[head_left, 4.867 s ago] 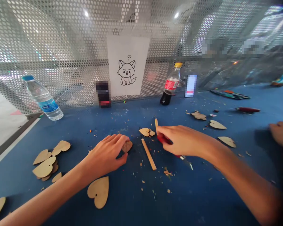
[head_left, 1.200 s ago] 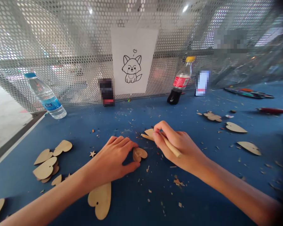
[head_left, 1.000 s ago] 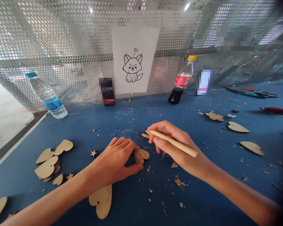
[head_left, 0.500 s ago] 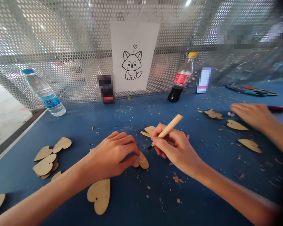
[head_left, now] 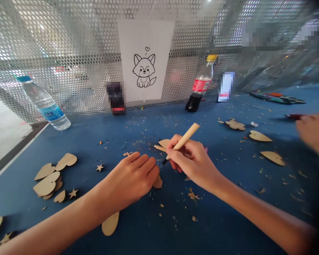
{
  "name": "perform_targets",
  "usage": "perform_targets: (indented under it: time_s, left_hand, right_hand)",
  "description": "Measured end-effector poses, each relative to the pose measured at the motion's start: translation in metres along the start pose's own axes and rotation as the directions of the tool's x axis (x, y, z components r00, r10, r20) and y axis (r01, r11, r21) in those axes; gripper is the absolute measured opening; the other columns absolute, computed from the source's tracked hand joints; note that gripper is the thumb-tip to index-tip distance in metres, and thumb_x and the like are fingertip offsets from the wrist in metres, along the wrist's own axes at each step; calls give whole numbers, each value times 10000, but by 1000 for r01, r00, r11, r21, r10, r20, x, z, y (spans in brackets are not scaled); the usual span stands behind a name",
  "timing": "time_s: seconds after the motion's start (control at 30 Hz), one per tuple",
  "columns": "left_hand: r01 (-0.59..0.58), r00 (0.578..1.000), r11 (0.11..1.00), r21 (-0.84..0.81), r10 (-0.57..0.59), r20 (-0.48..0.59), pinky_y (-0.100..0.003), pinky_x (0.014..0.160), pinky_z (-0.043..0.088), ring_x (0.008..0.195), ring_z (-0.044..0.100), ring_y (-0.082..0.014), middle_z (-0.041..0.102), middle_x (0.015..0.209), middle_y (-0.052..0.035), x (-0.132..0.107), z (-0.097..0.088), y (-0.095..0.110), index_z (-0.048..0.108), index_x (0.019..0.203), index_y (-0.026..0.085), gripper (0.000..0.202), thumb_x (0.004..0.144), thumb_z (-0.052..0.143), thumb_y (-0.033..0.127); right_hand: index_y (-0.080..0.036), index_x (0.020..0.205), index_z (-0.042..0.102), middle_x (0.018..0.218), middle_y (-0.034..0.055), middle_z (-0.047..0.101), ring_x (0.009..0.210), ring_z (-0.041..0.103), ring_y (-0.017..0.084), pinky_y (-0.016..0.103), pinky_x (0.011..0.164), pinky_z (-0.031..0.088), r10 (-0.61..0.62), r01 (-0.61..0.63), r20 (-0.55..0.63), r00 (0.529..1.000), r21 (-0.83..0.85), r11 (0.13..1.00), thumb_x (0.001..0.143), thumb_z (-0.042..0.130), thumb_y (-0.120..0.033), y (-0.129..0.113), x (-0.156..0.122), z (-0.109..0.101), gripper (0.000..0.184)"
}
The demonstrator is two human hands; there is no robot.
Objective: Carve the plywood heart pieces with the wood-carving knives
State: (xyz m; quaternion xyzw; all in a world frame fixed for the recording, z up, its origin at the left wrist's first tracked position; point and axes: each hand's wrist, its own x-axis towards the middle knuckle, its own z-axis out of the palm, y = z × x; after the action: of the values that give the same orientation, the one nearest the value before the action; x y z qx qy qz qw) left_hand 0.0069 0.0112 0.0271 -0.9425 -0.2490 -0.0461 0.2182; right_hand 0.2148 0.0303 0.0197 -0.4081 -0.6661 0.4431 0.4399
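Tool [head_left: 187,135], wooden handle, dark tip down, pinched between closed fingers of right hand [head_left: 192,157]. Left hand [head_left: 135,179] curls its fingers over a small wooden piece [head_left: 157,182] on the table [head_left: 140,232], hiding most of it; grip cannot be told. Right hand partly blocks a stick [head_left: 160,148]. Wood scraps [head_left: 192,194] nearby; cola bottle [head_left: 201,85] behind.

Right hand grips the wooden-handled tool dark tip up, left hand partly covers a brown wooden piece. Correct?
One slip: the dark tip points down toward the blue table, as the head view shows. The right hand does grip the wooden-handled tool, and the left hand partly covers the brown wooden piece.
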Motion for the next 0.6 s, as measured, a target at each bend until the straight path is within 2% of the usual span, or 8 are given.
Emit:
perform_targets:
  time_s: [0.1, 0.2, 0.27, 0.33, 0.37, 0.43, 0.5, 0.6]
  left_hand:
    - [32, 996, 997, -64, -26, 81, -371, 689, 405, 753, 535, -227, 546, 848, -43, 0, 4, -4, 554, 918, 151, 147, 787, 564, 86]
    - [130, 986, 980, -149, -111, 127, -380, 716, 411, 768, 555, -227, 567, 853, -45, -3, -1, -14, 524, 883, 172, 55, 900, 487, 136]
    - [196, 976, 960, -201, -171, 133, -385, 733, 411, 761, 580, -218, 595, 856, -38, -6, -10, -21, 517, 891, 179, 149, 983, 400, 179]
    - [246, 967, 928, -281, -216, 133, -395, 782, 422, 823, 624, -224, 640, 980, -46, -8, -18, -25, 524, 1034, 176, 111, 979, 446, 231]
    - [264, 962, 911, -317, -226, 152, -403, 808, 427, 855, 638, -232, 650, 1035, -48, -9, -21, -26, 520, 1098, 181, 166, 969, 490, 282]
    - [285, 952, 884, -370, -214, 220, -412, 844, 431, 889, 651, -248, 661, 1070, -44, -11, -21, -25, 521, 1175, 195, 308, 947, 569, 396]
    - [273, 946, 875, -400, -169, 278, -405, 852, 432, 904, 650, -252, 668, 1047, -40, -11, -15, -23, 547, 1183, 204, 351, 951, 590, 464]
    - [227, 951, 874, -430, -105, 290, -372, 846, 420, 930, 631, -233, 660, 1046, -36, -11, -5, -23, 574, 1180, 212, 250, 991, 576, 376]
  right_hand:
    - [-204, 760, 512, 526, -66, 483, 438, 447, 77, 202, 408, 348, 1, -1, 30, 1000, 11, 1000, 907, 547, -236, 0, 0, 0, 154]
    - [-205, 778, 508, 555, -65, 470, 460, 445, 80, 212, 425, 353, 14, -15, 74, 997, 20, 1000, 921, 560, -269, 2, 0, -1, 165]
    - [-206, 804, 512, 567, -63, 464, 481, 447, 88, 222, 440, 353, 36, -38, 108, 993, 15, 999, 934, 560, -286, 3, -1, 0, 160]
    - [-207, 824, 514, 582, -57, 473, 505, 455, 97, 233, 460, 359, 55, -56, 148, 987, 0, 998, 946, 555, -294, 3, -1, 0, 155]
    - [-206, 824, 514, 597, -50, 481, 519, 460, 101, 239, 472, 364, 58, -57, 171, 984, -12, 998, 950, 553, -300, 2, -1, 0, 161]
    - [-205, 816, 517, 644, -37, 493, 553, 470, 108, 250, 498, 377, 49, -41, 224, 973, -40, 998, 955, 556, -314, 1, -2, 1, 180]
    - [-204, 805, 516, 680, -31, 480, 573, 461, 109, 256, 511, 371, 29, -10, 270, 962, -70, 997, 958, 556, -321, -1, -3, 0, 197]
    - [-207, 801, 511, 688, -35, 449, 571, 424, 108, 259, 506, 335, 14, 20, 308, 951, -105, 994, 967, 547, -314, -1, -3, -1, 201]
